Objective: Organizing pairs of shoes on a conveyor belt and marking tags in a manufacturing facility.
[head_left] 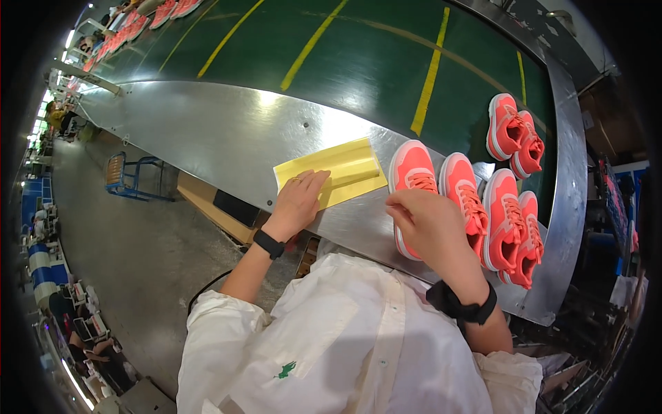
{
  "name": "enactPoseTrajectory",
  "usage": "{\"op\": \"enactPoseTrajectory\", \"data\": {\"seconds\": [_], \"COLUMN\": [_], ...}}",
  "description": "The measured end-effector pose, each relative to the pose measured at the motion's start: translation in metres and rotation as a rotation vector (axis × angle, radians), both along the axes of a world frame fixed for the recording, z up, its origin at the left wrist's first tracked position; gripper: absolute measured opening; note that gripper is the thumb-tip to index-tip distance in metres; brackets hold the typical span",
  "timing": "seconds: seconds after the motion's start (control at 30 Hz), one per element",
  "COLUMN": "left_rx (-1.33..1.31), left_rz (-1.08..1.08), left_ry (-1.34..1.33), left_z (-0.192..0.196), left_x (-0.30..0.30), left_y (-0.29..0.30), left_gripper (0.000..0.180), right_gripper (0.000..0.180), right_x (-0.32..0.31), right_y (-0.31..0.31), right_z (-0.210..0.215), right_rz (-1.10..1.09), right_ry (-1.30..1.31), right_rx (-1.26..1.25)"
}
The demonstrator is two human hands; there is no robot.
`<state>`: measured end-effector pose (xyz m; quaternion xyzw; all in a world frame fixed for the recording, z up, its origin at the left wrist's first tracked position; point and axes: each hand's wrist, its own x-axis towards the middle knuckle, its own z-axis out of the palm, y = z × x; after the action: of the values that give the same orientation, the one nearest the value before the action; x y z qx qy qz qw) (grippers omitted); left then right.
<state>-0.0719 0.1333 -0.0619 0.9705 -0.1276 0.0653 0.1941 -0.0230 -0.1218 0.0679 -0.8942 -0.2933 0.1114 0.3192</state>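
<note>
Fingers of your left hand (298, 201) lie extended and close together on the yellow sheet (345, 159), which spreads ahead of them and to their right. Those of your right hand (434, 224) curl above the nearest coral shoe (412, 157); whether they pinch anything, this head view cannot tell. For a tidy job, press lightly and evenly on the left so the sheet lies flat. Under it is your shiny metal bench (227, 124); beyond your fingers runs a green belt (372, 76), and far left stands a blue-framed chair (141, 181).
</note>
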Motion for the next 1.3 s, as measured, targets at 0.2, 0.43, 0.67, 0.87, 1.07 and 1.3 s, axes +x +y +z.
{"op": "enactPoseTrajectory", "data": {"seconds": [0.2,0.43,0.67,0.87,1.07,1.3], "left_rx": [-0.147,-0.709,-0.615,-0.761,-0.993,-1.107], "left_rz": [0.102,0.086,0.109,0.138,0.253,0.273], "left_ry": [-0.05,0.411,0.411,0.457,0.491,0.539], "left_z": [0.036,0.113,0.117,0.121,0.123,0.129], "left_x": [0.023,0.039,0.035,0.034,0.036,0.038], "left_y": [0.012,0.019,0.033,0.013,-0.002,-0.013], "left_gripper": [0.05,0.045,0.025,0.019,0.014,0.009], "right_gripper": [0.018,0.018,0.005,0.01,0.011,0.014], "right_x": [0.034,0.067,0.081,0.061,0.045,0.032], "right_y": [0.041,0.064,0.036,0.057,0.052,0.038], "right_z": [-0.039,-0.039,-0.036,-0.031,-0.034,-0.041], "right_rz": [0.122,0.141,0.047,0.111,0.107,0.013], "right_ry": [-0.4,-0.472,-0.191,-0.576,-0.646,-0.608], "right_rx": [0.186,0.115,0.132,0.336,0.33,0.399]}}
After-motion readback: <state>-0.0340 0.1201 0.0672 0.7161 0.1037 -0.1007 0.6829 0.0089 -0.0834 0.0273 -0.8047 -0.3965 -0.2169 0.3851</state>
